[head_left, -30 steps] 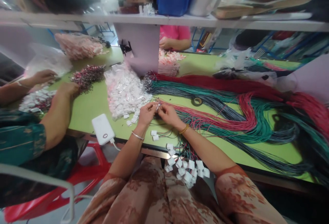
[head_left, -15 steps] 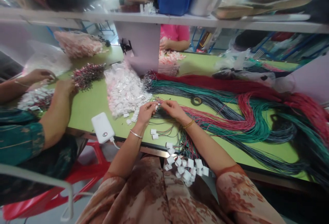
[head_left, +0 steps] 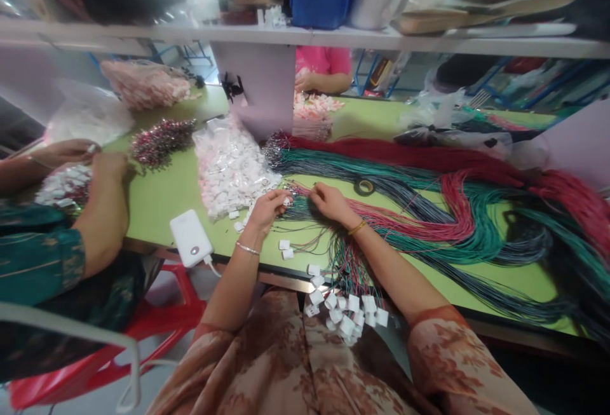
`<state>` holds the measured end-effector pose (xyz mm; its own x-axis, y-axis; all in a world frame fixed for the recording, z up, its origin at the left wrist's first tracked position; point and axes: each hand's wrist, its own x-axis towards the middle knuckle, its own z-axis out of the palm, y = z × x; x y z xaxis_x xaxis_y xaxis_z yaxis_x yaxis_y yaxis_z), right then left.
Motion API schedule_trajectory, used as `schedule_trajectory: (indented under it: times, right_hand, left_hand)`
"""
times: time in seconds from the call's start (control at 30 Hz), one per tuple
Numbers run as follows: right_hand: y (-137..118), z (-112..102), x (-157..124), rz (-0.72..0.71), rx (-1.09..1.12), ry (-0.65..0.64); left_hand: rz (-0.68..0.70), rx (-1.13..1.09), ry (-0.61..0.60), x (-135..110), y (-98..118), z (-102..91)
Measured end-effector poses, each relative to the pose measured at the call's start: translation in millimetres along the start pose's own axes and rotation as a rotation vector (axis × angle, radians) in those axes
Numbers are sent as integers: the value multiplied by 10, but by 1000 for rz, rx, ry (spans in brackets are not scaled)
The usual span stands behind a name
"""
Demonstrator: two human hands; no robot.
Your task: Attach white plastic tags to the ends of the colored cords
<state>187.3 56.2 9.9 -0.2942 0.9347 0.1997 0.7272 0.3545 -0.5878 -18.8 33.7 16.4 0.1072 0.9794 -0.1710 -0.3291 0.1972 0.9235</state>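
My left hand (head_left: 267, 209) pinches a small white plastic connector housing (head_left: 286, 201) between thumb and fingers. A short way to the right, my right hand (head_left: 330, 203) has its fingers drawn together over the red wires (head_left: 381, 213); what they hold, if anything, is too small to see. Metal-tipped wire ends (head_left: 291, 190) lie between the two hands. Below them are two white connectors (head_left: 284, 250) with wires attached. A bunch of wired connectors (head_left: 345, 313) hangs over the table edge. Behind my left hand lies a clear bag of white connectors (head_left: 233, 164).
A black tape roll (head_left: 365, 187) lies among long red, green and dark wire bundles (head_left: 429, 167). A white power bank (head_left: 190, 237) with a cable sits at the front edge. At left a co-worker's hands (head_left: 112, 164) handle connectors. A shelf (head_left: 333, 37) crosses above the table.
My right hand has drawn apart from my left, a little to the right. My left hand has shifted slightly left and down, and the white connector in it now shows.
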Motion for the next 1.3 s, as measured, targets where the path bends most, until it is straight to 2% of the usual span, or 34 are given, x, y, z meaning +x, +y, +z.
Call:
schedule_trajectory:
  times: [0.2, 0.33, 0.6, 0.83, 1.07, 1.3]
  right_hand:
    - [-266, 70, 90, -84, 352, 32]
    - [-418, 94, 91, -103, 464, 24]
    - [-342, 97, 3, 7, 552, 8]
    - [-325, 104, -33, -32, 479, 19]
    - [-359, 49, -83, -135, 213, 98]
    - [-374, 115, -80, -197, 133, 74]
  left_hand:
    - [14, -119, -10, 32, -76, 14]
    - [31, -188, -30, 64, -109, -12]
    - [65, -193, -70, 43, -90, 26]
    - [49, -151, -69, 9, -64, 44]
    - [37, -145, -43, 32, -96, 18]
    - [4, -107, -13, 19, -142, 99]
